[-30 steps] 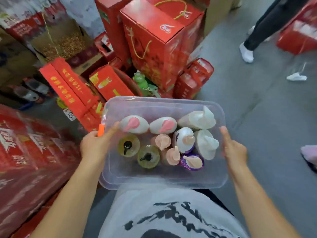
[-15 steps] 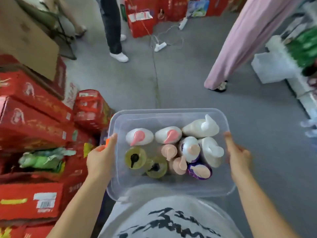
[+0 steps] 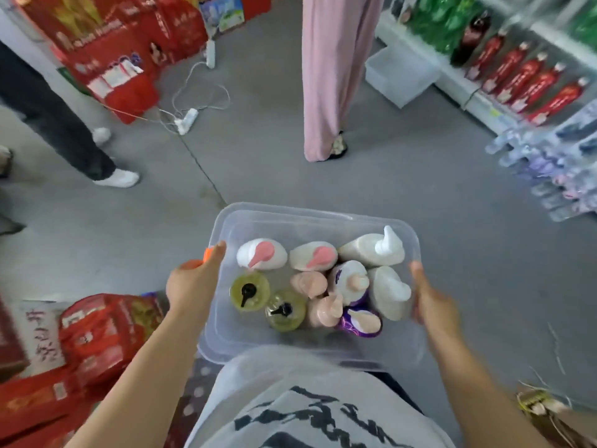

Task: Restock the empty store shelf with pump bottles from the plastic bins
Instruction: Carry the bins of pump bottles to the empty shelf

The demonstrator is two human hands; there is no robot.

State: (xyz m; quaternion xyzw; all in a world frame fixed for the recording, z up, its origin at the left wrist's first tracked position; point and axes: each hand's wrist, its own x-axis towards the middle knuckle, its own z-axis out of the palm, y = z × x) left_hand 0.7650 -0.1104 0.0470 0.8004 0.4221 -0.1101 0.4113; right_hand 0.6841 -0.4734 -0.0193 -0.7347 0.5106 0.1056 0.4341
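Observation:
I carry a clear plastic bin (image 3: 310,218) in front of my waist. My left hand (image 3: 193,282) grips its left rim by an orange clip; my right hand (image 3: 431,299) grips its right rim. Inside stand several pump bottles: white ones with pink pumps (image 3: 261,253), two yellow-green ones with black pumps (image 3: 248,291), peach ones (image 3: 310,284), a purple one (image 3: 360,323) and all-white ones (image 3: 374,247). The store shelf (image 3: 478,95) runs along the upper right, stocked with red and green bottles.
A person in pink trousers (image 3: 336,76) stands ahead, another in dark trousers (image 3: 51,114) at the left. A power strip and cable (image 3: 187,121) lie on the grey floor. Red boxes (image 3: 106,321) crowd the lower left. A clear bin (image 3: 400,76) sits by the shelf.
My view has swung right, from the red boxes toward the aisle and the shelf. The bin stays held the same way in both hands.

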